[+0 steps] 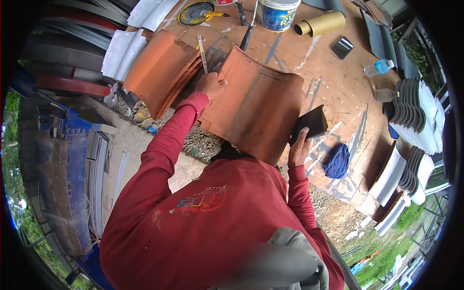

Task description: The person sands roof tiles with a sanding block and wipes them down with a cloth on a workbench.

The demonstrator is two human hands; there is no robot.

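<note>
View: head camera, looking down on the bench [309, 63].
Orange roof tile: at the bench's near edge, just in front of the person's red shirt [212, 208]; it is the landmark below.
Left hand: fingers curled at the tile's left edge; I cannot tell whether this hand [210, 86] pinches the tile [256, 104] or the pale strip [202, 52] that ends beside it.
Right hand: at the tile's right edge, this hand [299, 144] pinches a black sheet [314, 124], thumb on top.
Stacked tiles: more orange ones [162, 65] left of the tile.
Beyond the tile: a bucket [279, 17] and a brownish roll [324, 23].
Right of the tile: a crumpled blue cloth [337, 161]; farther right, a plastic bottle [378, 68] and stacked grey tiles [410, 108].
</note>
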